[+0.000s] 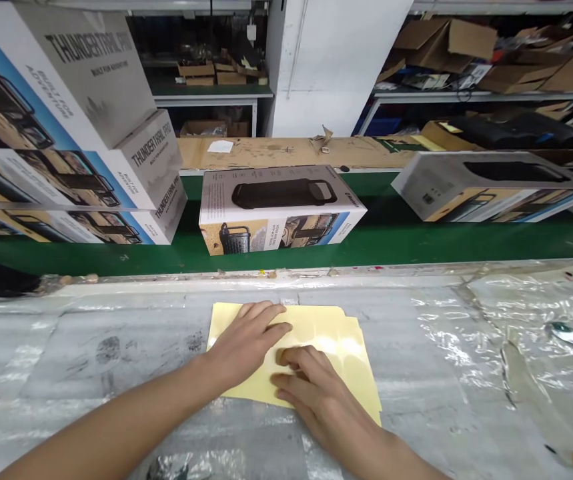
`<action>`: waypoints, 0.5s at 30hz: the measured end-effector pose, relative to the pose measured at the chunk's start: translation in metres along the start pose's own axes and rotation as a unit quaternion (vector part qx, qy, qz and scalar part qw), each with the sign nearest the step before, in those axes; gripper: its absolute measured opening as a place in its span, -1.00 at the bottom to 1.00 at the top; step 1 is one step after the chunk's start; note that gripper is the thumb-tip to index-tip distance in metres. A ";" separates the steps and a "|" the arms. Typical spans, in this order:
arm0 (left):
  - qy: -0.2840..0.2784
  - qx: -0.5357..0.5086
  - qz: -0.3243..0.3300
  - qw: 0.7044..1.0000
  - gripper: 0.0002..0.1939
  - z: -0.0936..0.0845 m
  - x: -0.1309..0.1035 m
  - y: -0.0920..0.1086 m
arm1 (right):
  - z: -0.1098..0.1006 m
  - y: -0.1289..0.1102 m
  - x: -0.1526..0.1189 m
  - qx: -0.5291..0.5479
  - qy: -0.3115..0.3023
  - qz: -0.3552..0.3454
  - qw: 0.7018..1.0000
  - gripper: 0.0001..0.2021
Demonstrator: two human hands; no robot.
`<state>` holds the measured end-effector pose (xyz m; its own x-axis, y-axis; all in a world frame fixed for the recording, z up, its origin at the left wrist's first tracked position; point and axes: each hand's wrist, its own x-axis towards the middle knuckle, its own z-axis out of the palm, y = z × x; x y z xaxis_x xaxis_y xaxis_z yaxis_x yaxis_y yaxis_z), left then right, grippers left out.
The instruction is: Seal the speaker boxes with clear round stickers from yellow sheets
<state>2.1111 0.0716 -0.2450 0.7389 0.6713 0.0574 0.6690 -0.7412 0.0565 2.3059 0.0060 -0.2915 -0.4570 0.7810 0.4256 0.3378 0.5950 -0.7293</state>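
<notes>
A small stack of glossy yellow sheets (351,353), with faint round shapes on the top one, lies on the plastic-covered table. Across the left part of the sheets rests my left hand (247,340), its fingers spread and pointing right. My right hand (311,387) is over the middle of the sheets, close to the left one, with bent fingers slightly apart. Whether a small sticker is at its fingertips cannot be made out. Beyond the sheets, a printed speaker box (286,223) lies on the green surface.
White printed boxes (101,140) are stacked at the left. Another box (496,180) lies at the right on the green belt (406,247). Crumpled clear plastic (541,360) covers the table's right side. Shelves with open cartons stand behind a white pillar (331,67).
</notes>
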 end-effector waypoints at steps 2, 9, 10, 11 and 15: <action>-0.001 0.009 0.006 1.000 -0.62 0.000 0.002 0.000 | -0.003 0.000 0.000 0.032 -0.002 0.015 0.999 -0.81; -0.021 -0.028 -0.014 0.999 -0.58 -0.003 0.003 0.003 | -0.068 0.005 0.009 0.296 -0.060 0.137 0.944 -0.82; -0.011 -0.059 -0.022 0.998 -0.57 -0.011 0.007 0.001 | -0.081 0.009 0.013 0.321 -0.059 0.151 0.933 -0.80; 0.008 -0.094 -0.026 0.995 -0.57 -0.021 0.014 -0.003 | -0.094 0.013 0.018 0.337 -0.055 0.160 0.926 -0.79; 0.174 -0.156 -0.032 0.972 -0.67 -0.085 0.088 -0.049 | -0.133 0.032 0.055 0.309 -0.017 0.136 0.941 -0.80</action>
<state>2.1364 0.1666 -0.1584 0.5876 0.7171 0.3748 0.6164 -0.6968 0.3667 2.4014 0.0927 -0.2198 -0.4523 0.8759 0.1680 -0.0918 0.1416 -0.9857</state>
